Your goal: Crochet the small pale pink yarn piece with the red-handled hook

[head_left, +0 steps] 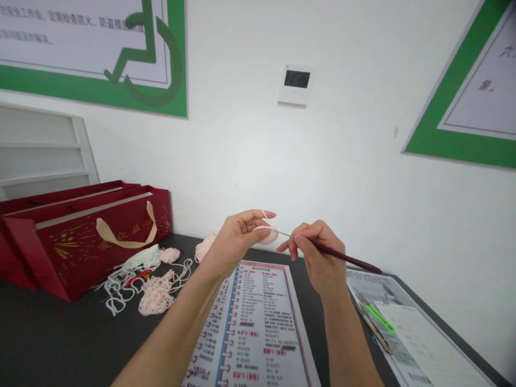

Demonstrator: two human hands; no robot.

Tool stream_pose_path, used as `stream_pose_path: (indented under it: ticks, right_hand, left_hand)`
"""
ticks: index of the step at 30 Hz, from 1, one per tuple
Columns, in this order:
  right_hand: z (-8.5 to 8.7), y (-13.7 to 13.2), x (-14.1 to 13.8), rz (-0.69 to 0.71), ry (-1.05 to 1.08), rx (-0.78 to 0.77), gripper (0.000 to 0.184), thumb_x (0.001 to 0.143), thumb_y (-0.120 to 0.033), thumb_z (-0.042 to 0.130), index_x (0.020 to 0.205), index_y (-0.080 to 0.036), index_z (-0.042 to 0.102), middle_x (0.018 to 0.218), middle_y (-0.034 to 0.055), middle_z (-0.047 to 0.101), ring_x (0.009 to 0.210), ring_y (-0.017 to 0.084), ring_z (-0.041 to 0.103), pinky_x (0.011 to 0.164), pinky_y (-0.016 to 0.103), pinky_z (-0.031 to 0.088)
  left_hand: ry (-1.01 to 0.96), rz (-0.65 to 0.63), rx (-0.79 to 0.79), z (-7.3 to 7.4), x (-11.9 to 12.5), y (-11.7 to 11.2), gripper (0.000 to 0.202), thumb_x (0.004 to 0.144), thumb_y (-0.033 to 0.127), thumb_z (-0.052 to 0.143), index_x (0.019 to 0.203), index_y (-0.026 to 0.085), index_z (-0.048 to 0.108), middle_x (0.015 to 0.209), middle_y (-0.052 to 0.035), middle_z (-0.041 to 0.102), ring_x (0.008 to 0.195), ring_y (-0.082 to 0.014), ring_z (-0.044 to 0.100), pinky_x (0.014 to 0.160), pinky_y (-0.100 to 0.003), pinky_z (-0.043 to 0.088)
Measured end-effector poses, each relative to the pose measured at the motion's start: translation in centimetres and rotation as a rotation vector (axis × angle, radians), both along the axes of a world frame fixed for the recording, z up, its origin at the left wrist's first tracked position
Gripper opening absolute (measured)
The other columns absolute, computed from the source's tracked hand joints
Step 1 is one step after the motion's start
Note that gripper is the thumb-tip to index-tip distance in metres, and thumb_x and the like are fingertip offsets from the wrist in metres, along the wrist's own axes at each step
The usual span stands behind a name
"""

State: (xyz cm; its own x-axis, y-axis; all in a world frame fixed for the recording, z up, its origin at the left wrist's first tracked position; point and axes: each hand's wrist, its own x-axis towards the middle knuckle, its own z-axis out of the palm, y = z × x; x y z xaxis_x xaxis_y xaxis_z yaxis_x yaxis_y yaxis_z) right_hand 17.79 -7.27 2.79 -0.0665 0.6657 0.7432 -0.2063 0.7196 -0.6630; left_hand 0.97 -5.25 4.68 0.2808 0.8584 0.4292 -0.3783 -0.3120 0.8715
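Observation:
In the head view, my left hand (237,236) pinches a small pale pink crochet piece (266,235), with a strand of yarn (264,214) running over the index finger. My right hand (320,250) is closed around a crochet hook with a dark red handle (350,260). Its thin metal shaft points left, and the tip meets the edge of the crochet piece. Both hands are raised above an open spiral-bound pattern sheet (262,312) printed with rows of text.
Red gift bags (100,231) stand at the left against the white wall. Beside them lie tangled pink yarn (157,293), white yarn (116,301) and a small pink piece (170,255). At right, a green tool (379,316) and scissors-like metal item (381,338) rest on papers (419,333).

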Motion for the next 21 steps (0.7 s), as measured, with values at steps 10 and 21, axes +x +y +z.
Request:
stream_pose_path:
  ticks: [10, 21]
  right_hand:
    - [0.0, -1.1, -0.7, -0.353, -0.306, 0.175, 0.01, 0.091, -0.014, 0.054, 0.086, -0.023, 0.053, 0.074, -0.004, 0.059, 0.063, 0.01, 0.058, 0.058, 0.025, 0.045]
    - [-0.8, 0.2, -1.1, -0.487, -0.459, 0.319, 0.011, 0.091, -0.013, 0.053, 0.089, -0.024, 0.053, 0.078, -0.0019, 0.059, 0.069, 0.012, 0.059, 0.06, 0.024, 0.047]
  left_hand:
    - [0.058, 0.102, 0.044, -0.2, 0.2, 0.3, 0.027, 0.075, 0.019, 0.073, 0.101, 0.016, 0.068, 0.069, 0.0028, 0.065, 0.069, -0.0092, 0.059, 0.073, -0.025, 0.045]
    - [0.08, 0.062, 0.029, -0.5, 0.8, -0.2, 0.033, 0.072, 0.017, 0.074, 0.105, 0.016, 0.069, 0.065, 0.0035, 0.066, 0.067, -0.0106, 0.06, 0.078, -0.03, 0.047]
